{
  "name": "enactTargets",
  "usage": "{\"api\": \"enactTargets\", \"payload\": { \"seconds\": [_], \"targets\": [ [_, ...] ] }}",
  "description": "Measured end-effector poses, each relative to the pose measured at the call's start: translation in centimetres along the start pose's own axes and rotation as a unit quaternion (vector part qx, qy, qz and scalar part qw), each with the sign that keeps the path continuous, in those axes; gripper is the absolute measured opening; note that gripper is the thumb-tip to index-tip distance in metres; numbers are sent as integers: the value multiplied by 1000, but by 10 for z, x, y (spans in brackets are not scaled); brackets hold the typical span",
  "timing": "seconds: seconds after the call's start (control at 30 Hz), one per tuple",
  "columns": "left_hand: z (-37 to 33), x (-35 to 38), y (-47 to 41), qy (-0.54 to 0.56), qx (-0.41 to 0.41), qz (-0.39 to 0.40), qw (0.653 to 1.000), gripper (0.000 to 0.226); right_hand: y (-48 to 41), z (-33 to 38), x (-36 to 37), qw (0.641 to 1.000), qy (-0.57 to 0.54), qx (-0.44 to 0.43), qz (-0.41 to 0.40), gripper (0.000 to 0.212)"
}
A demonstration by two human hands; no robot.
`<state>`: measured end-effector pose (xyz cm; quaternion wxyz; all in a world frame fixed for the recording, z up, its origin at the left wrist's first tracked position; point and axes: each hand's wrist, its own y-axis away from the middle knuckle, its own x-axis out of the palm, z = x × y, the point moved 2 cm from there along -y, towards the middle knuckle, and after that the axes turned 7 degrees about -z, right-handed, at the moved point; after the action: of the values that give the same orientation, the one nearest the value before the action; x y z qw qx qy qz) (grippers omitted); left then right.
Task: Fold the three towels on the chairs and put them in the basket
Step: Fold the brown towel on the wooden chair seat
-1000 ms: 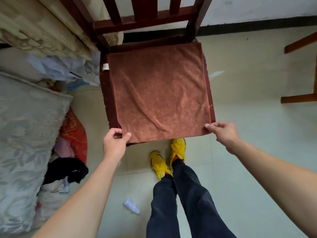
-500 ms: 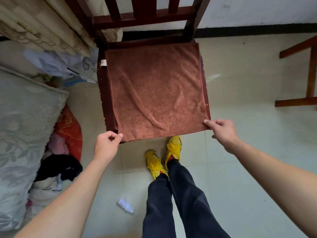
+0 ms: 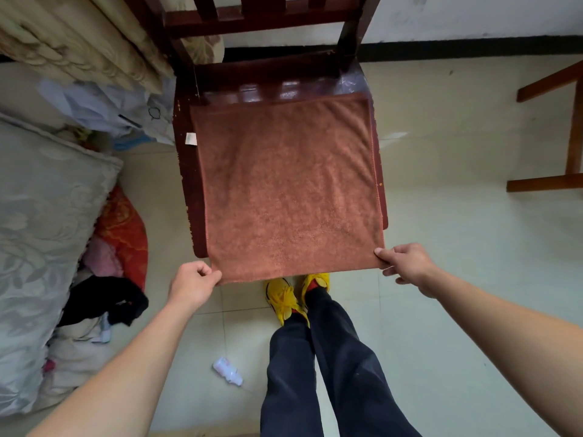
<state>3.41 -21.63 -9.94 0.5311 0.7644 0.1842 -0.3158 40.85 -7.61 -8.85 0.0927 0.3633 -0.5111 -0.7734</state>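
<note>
A rust-brown towel (image 3: 288, 187) lies spread flat over the seat of a dark red wooden chair (image 3: 186, 171). A small white tag shows at its left edge. My left hand (image 3: 194, 283) pinches the towel's near left corner. My right hand (image 3: 407, 263) pinches the near right corner. The near edge hangs past the front of the seat. A strip of bare seat shows behind the towel's far edge. No basket is in view.
A grey patterned cushion (image 3: 41, 241) and a pile of clothes (image 3: 104, 298) fill the left side. Folded bedding (image 3: 72, 36) lies at top left. Another wooden chair's legs (image 3: 568, 152) stand at right. A small plastic bottle (image 3: 227, 371) lies on the tiled floor by my legs and yellow shoes (image 3: 285, 299).
Both hands have pulled the towel toward me, so its far edge slid off the back of the seat and bare wood now shows there. The wrinkles near the front have smoothed out.
</note>
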Motion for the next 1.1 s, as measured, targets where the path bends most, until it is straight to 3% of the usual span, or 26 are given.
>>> {"api": "enactTargets", "payload": {
  "seconds": [0.1,0.27,0.37,0.57,0.73,0.83,0.9,1.1],
  "targets": [
    [-7,4,-3,58,-5,-32,998,30,-4,1,4,1000,13,1,25,21],
    [-21,4,7,149,-1,-116,982,25,-5,23,9,993,-109,-35,-30,36],
    [-30,2,15,162,30,-142,976,23,0,23,10,990,-133,-31,-25,19],
    [-32,2,20,312,-33,-53,948,20,7,19,4,968,-247,5,-51,11],
    [-15,7,29,200,3,58,978,13,15,17,-3,993,-96,-66,30,19],
    [-7,12,25,151,4,96,984,9,15,16,-2,995,-25,-67,76,15],
    [-7,13,20,145,-11,93,985,2,14,18,-3,994,-48,-70,71,16],
    [3,9,21,155,-14,116,981,17,21,20,-10,985,-130,-110,-15,33]
  ]
}}
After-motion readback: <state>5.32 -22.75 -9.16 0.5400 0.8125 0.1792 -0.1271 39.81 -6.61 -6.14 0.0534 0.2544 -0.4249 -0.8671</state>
